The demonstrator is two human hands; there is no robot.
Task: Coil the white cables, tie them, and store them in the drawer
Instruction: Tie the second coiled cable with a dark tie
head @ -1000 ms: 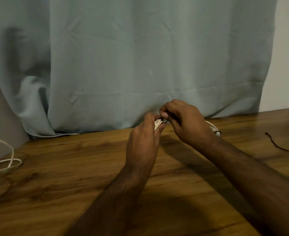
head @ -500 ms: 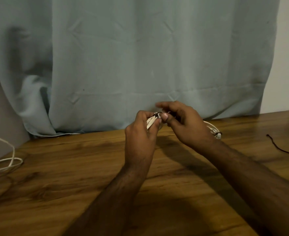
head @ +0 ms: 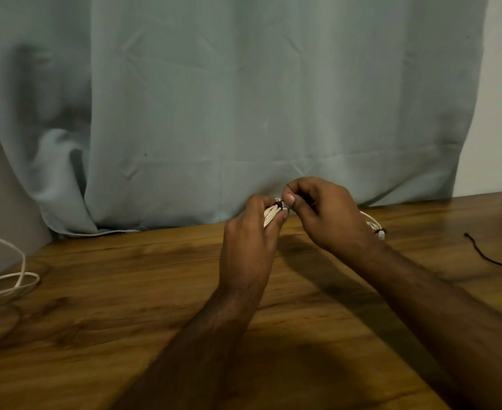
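Head view: left hand (head: 248, 241) grips a bunched white cable coil (head: 270, 216) near its top, fingers curled round the strands, likely to keep the loops pinched together so they don't spring apart during tying. Right hand (head: 325, 216) pinches a dark tie (head: 280, 206) wrapped at the bundle's neck, thumb and fingertips closed on it; reads as tightening or twisting the tie. The coil sits between both hands, raised just above the wooden surface (head: 125, 291), close to the grey-blue curtain (head: 244, 99). Its far end shows behind the right wrist, with another dark band (head: 380, 231) on it. A second white cable (head: 10, 279) lies loose at the left edge, well apart from the hands, not yet coiled. A spare dark tie strip (head: 485, 253) lies on the right. Drawer not visible.
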